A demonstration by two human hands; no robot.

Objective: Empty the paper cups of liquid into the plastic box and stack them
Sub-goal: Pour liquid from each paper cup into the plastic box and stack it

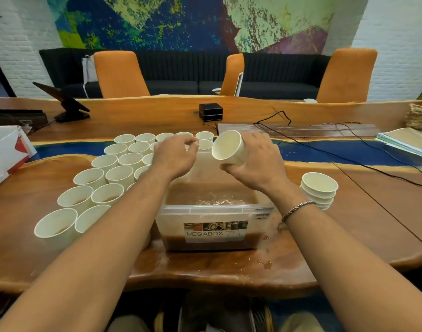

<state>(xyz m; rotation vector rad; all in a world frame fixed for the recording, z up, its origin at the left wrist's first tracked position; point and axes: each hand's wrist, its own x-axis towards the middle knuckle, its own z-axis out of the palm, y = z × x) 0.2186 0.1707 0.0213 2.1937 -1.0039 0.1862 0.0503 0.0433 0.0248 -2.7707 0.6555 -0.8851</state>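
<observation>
**Early stage: about five stacked, about twenty to go**

My right hand [255, 164] is wrapped round the base of one paper cup [229, 148], tipped sideways over the plastic box [214, 208]. The cup looks drained. One box, brown liquid rippling inside. Stack [319, 190] right of it: about five nested empties. Waiting cups [90, 178] on the left: about twenty, some behind my arm. My left hand [175, 155] is curled over them; can't tell if it's pinching one.

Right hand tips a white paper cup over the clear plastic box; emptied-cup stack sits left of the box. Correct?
No. Head view: the stack of emptied white paper cups sits right of the clear plastic box. The right hand does tip a white paper cup over it.
</observation>
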